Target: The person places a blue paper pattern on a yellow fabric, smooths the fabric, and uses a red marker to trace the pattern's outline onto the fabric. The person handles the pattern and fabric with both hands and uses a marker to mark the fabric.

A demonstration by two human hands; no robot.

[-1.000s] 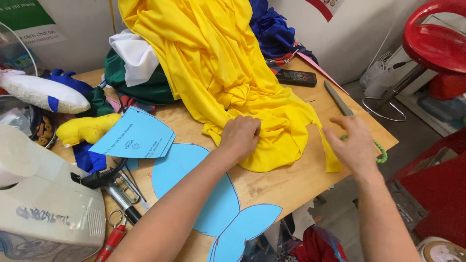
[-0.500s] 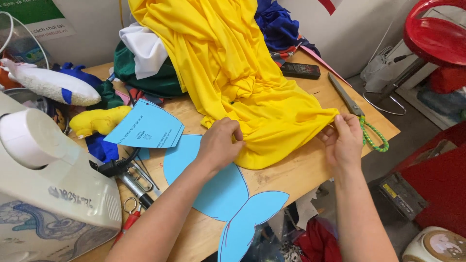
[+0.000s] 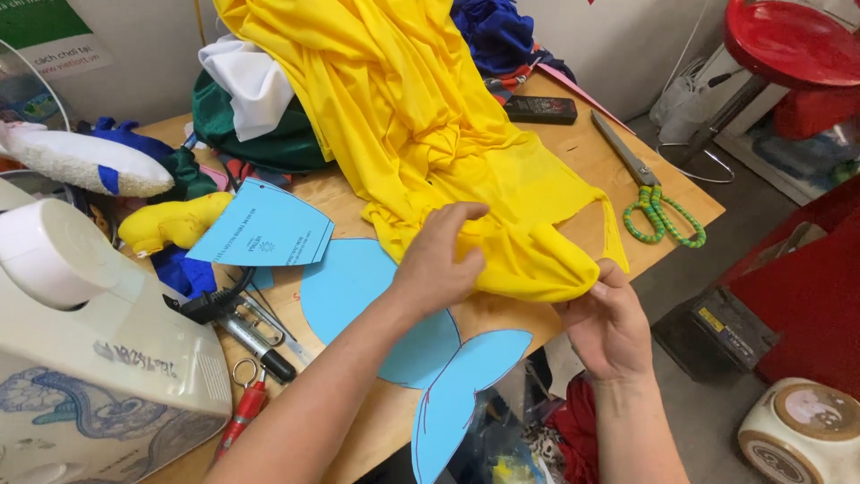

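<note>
Where the bright yellow stretch fabric (image 3: 430, 134) spills down from the heap at the back of the wooden counter (image 3: 573, 161), its lower edge bunches into a thick fold at the near edge. The right hand (image 3: 609, 324) is closed on the end of that fold, thumb and fingers pinching the cloth just past the counter's rim. The left hand (image 3: 441, 260) lies on top of the same fold with fingers half curled and spread, pressing down rather than gripping, as far as can be seen.

To handle the cloth well here, a firm pinch at the right and a flat, even press from the left look best, so the slippery knit is drawn smooth and not twisted; pulling along the fold, not across it, should keep wrinkles out.

Partly under the left forearm lie light blue paper pattern pieces (image 3: 358, 291), one curved piece hanging over the rim. A fan-shaped blue paper pattern (image 3: 264, 235) sits to the left. Long scissors with green beaded handles (image 3: 649, 193) rest well to the right, apart from the cloth. A white sewing machine (image 3: 81, 358) stands at the near left, and a yellow stuffed toy piece (image 3: 170, 224) lies behind it.
</note>
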